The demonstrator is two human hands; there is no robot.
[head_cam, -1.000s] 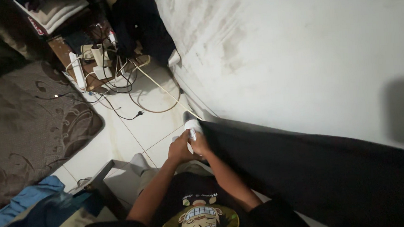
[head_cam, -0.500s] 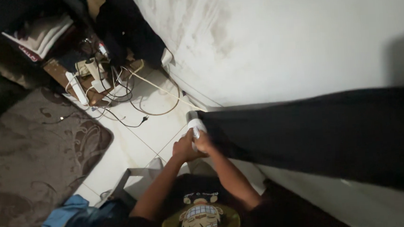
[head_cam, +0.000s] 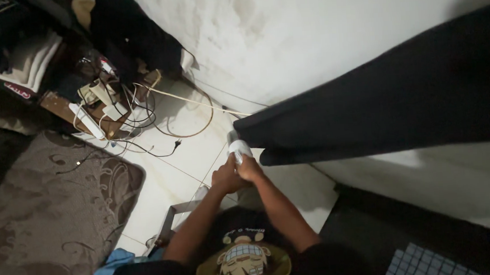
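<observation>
Both hands meet low over the pale tiled floor, right at the near end of a long black fabric sheet that stretches away to the right across a white, stained mattress surface. The left hand and the right hand are pressed together, fingers curled closed around a small white cloth corner that pokes up just above the knuckles and touches the end of the black sheet; how tightly each finger grips is hard to tell in the dim light. The black sheet looks pulled taut from this point, so the likeliest slip is the white corner sliding out of the closed fingers, since only a small bunched piece is held and the whole length of fabric drags against it. A second risk lies behind the hands: a tangle of white power strips and dark and beige cables sprawls on the tiles well to the left, with one long pale cord running toward the mattress edge near the sheet's end, and loose fabric could snag it. A brown patterned rug covers the floor at the left, and a grey metal frame piece stands near the person's left forearm, close enough to be knocked.
</observation>
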